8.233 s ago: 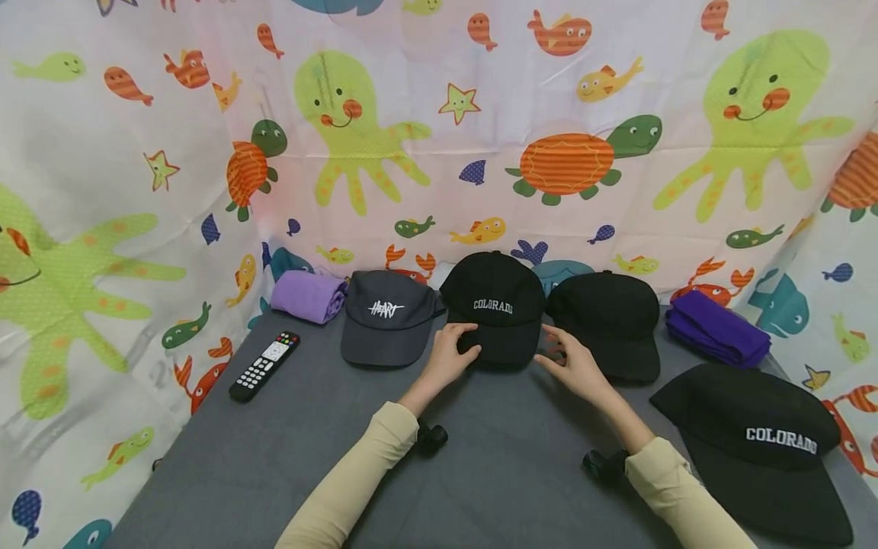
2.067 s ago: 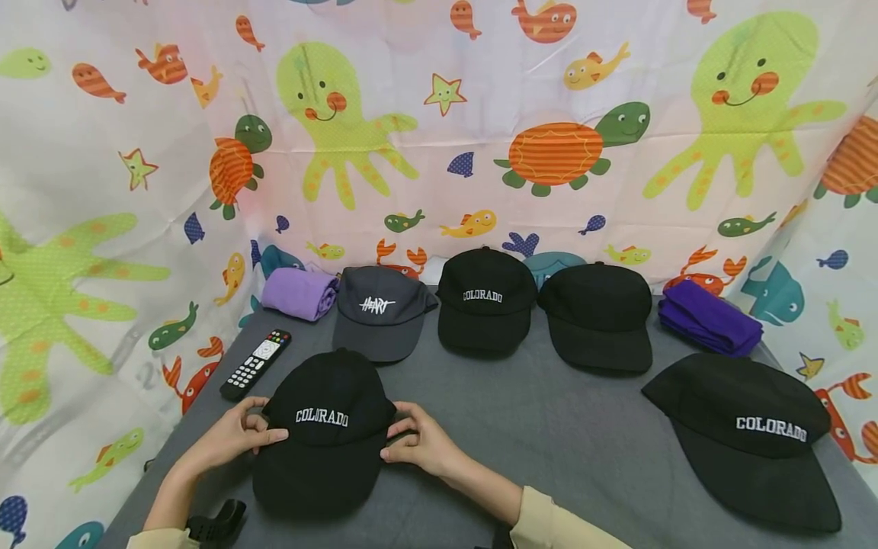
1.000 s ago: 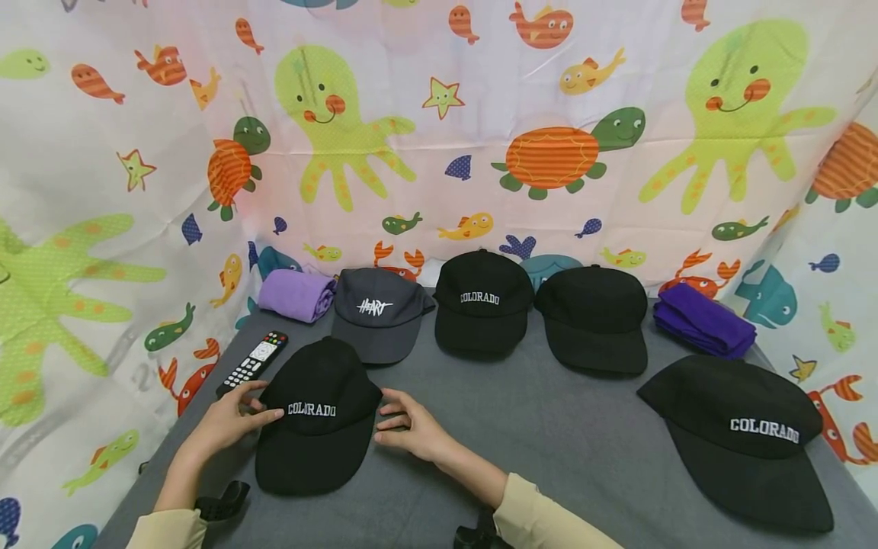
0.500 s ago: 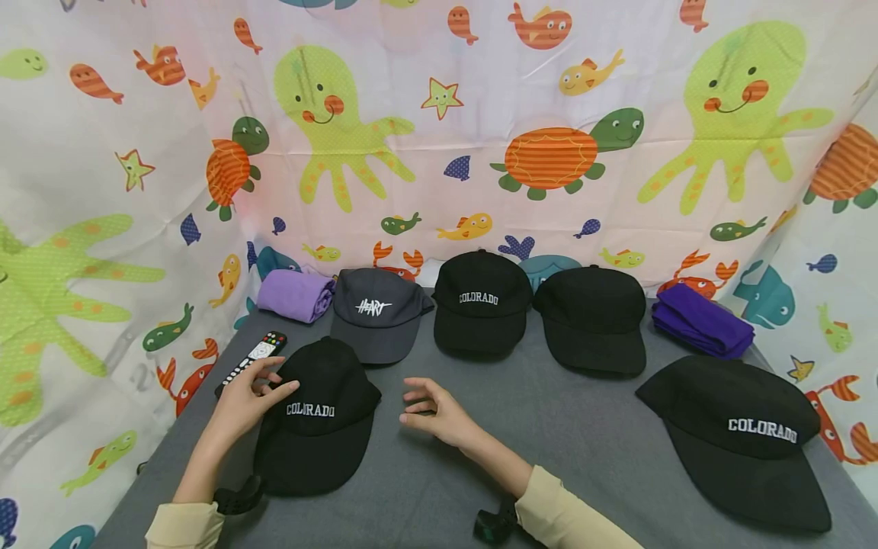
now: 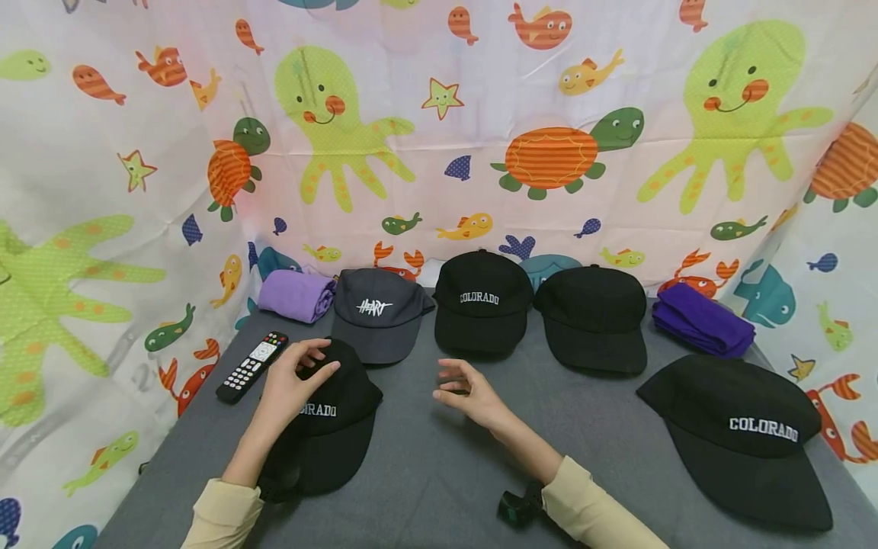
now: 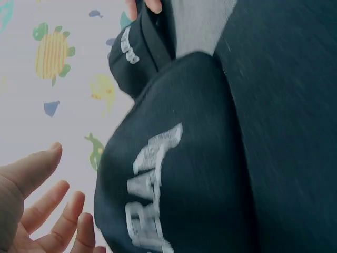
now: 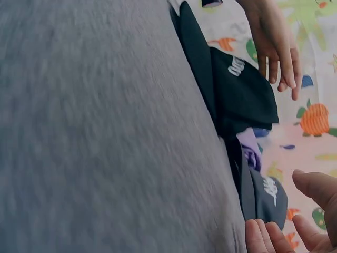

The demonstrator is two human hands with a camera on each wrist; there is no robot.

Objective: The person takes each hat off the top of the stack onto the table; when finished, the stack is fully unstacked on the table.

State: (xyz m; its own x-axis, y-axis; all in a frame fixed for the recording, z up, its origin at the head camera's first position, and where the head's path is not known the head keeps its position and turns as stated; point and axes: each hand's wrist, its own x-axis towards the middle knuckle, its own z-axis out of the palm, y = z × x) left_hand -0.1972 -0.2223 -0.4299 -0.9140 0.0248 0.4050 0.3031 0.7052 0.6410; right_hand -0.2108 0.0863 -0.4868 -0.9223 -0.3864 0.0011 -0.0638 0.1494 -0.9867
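Note:
A black cap with white COLORADO lettering (image 5: pixel 346 450) lies at the front left of the table, brim toward me. My left hand (image 5: pixel 288 393) hovers over its left side, hiding part of the lettering; the fingers are loosely bent around nothing. In the left wrist view that cap (image 6: pixel 205 158) fills the middle, with the thumb and fingers (image 6: pixel 45 158) apart from it. To the right, my right hand (image 5: pixel 476 393) hangs above the grey cloth with relaxed fingers and holds nothing. Behind it stands another black COLORADO cap (image 5: pixel 482 324).
A dark grey HEART cap (image 5: pixel 377 335) and a plain black cap (image 5: pixel 595 320) complete the back row. A lilac folded cloth (image 5: pixel 295 295) and a purple one (image 5: pixel 703 320) flank it. A remote (image 5: pixel 252 367) lies left; a large COLORADO cap (image 5: pixel 748 442) lies front right.
The front-left COLORADO cap, absent in the oldest frame, was held by both hands, shifted slightly back and let go. Since then my right hand has moved right, my left up and rightward over the cap.

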